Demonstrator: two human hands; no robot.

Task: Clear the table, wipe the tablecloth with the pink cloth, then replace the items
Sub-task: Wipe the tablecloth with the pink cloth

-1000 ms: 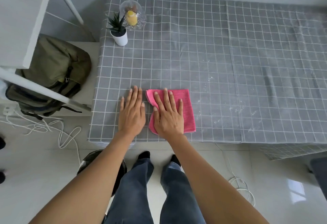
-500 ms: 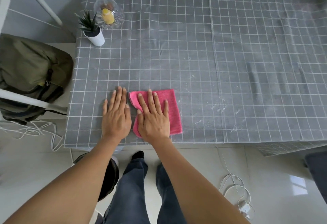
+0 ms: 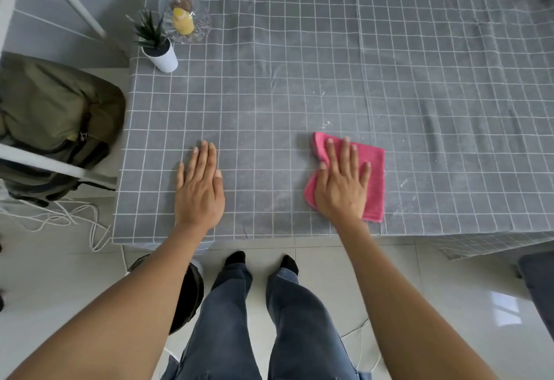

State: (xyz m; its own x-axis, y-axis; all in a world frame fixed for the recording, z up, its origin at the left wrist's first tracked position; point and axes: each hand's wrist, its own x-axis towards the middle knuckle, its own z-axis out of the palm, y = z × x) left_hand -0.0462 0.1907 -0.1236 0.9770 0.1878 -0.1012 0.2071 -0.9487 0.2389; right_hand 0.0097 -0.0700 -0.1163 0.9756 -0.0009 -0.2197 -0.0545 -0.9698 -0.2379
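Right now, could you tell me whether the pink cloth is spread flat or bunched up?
Mostly spread flat: the pink cloth lies on the tablecloth under the flat right hand; only its left edge is rumpled.

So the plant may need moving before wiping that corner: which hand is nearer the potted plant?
Left. The left hand lies flat on the tablecloth below the potted plant; the right hand presses the pink cloth, farther right.
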